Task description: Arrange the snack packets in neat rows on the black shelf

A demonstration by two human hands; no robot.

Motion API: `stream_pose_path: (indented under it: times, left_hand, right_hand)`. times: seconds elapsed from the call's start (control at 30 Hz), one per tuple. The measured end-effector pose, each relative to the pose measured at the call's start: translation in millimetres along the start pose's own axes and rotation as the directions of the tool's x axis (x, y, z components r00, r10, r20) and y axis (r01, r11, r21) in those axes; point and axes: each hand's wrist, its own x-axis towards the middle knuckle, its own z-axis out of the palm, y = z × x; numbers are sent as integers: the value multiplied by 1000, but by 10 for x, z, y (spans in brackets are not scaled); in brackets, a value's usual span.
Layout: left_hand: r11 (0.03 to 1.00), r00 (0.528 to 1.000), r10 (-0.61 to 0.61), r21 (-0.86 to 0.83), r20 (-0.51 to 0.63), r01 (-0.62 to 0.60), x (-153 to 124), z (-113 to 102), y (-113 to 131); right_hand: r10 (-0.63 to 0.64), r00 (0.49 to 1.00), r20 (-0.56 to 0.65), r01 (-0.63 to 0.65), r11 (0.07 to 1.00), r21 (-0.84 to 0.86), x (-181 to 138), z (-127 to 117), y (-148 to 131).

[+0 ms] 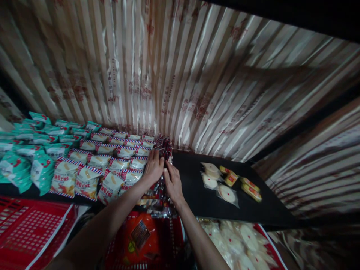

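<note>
Both hands are working at a row of dark, glossy foil snack packets (pixel 164 165) standing on edge on the black shelf (pixel 197 195). The left hand (pixel 153 167) is pressing its fingers against the left side of the row, its grip closed on the packets near the top. The right hand (pixel 172 182) is lying just beside it on the right side of the same row, fingers curled narrow against the packets; whether it is actually pinching one, I cannot tell.

Left of the row, touching it, red-white-blue striped snack bags (pixel 112 165) are lying in overlapping rows, and further left, teal snack bags (pixel 30 157). Right of the hands, well apart, clear-wrapped round white cakes (pixel 218 185) and small yellow-red wrapped bars (pixel 247 186) are lying on the shelf. Below the shelf edge, a red plastic basket (pixel 25 232) is sitting at left, and an orange-red bag (pixel 140 236) is lying between the forearms.
</note>
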Motion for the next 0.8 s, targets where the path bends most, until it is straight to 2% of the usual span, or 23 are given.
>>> stream_pose_path:
  times: [0.17,0.33,0.47,0.6,0.8]
  left_hand:
    - [999,998,-36,-27,44,37,176,19,100]
    - [987,981,-162,23,102,161,303,15,119]
    - [984,977,-175,48,117,171,343,9,131]
    - [981,973,-188,76,132,179,369,22,146]
    - [969,961,-228,130,154,209,403,44,137]
  right_hand:
    - [44,999,12,-44,995,91,95,25,116]
    - [100,995,22,-102,983,151,189,36,182]
    - [139,990,26,-142,977,157,197,29,223]
    - [137,990,26,-139,985,102,153,65,306]
    - [41,999,31,-38,997,-73,102,142,433]
